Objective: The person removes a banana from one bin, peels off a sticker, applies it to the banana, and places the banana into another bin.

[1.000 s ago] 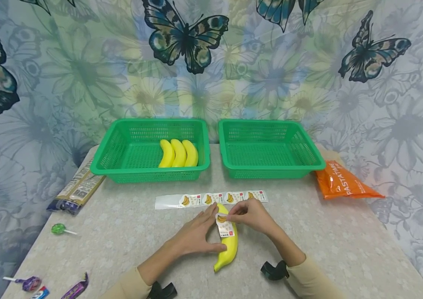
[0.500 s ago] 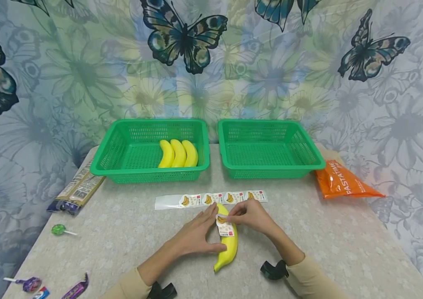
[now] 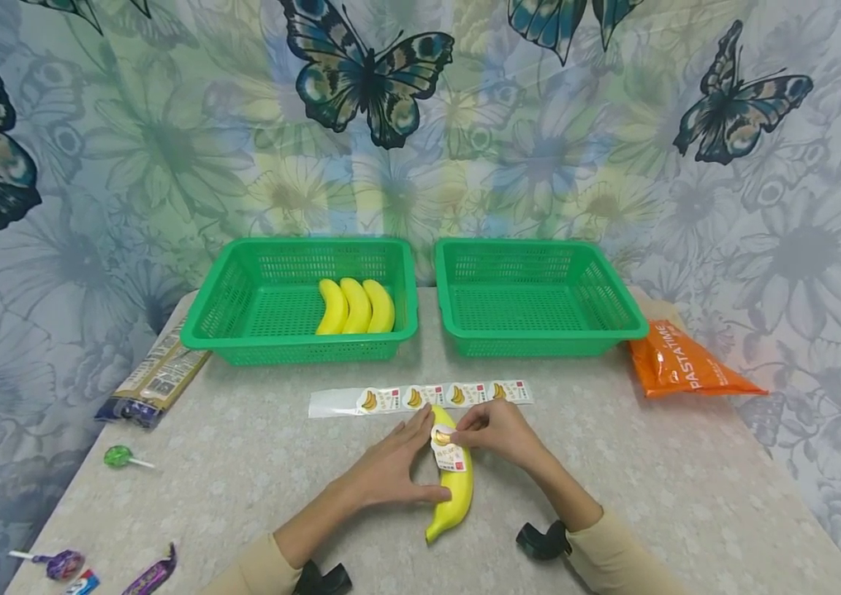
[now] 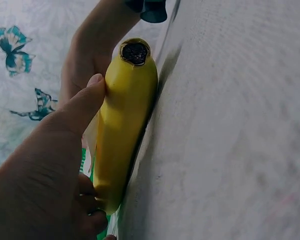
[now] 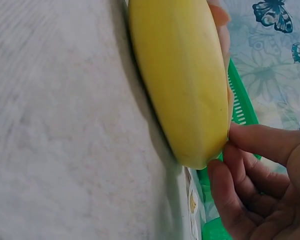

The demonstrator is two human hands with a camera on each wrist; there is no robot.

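A yellow banana (image 3: 454, 500) lies on the table, its stem end nearest me. My left hand (image 3: 391, 467) holds it from the left, thumb on the near part and fingers along the far part. On its upper side is a white sticker (image 3: 450, 456) with a banana picture. At the sticker's upper right edge my right hand (image 3: 502, 430) has its thumb and curled fingers. In the right wrist view that thumb touches the banana's (image 5: 182, 80) sticker side, with a fingertip by the far end. The left wrist view shows my left thumb (image 4: 87, 102) against the banana; the sticker is mostly hidden there.
Behind the hands lies a strip of stickers (image 3: 331, 403). A green basket (image 3: 301, 349) at the back left holds 3 bananas (image 3: 356, 306); another green basket (image 3: 539, 343) stands right. An orange pasta bag (image 3: 677, 359), a brown-gold packet (image 3: 156, 380) and candies, including a green lollipop (image 3: 118, 456), lie around.
My right thumb and fingers have shifted slightly down at the sticker's upper edge, and that end now looks flatter against the banana. My left hand and the banana have stayed in place.
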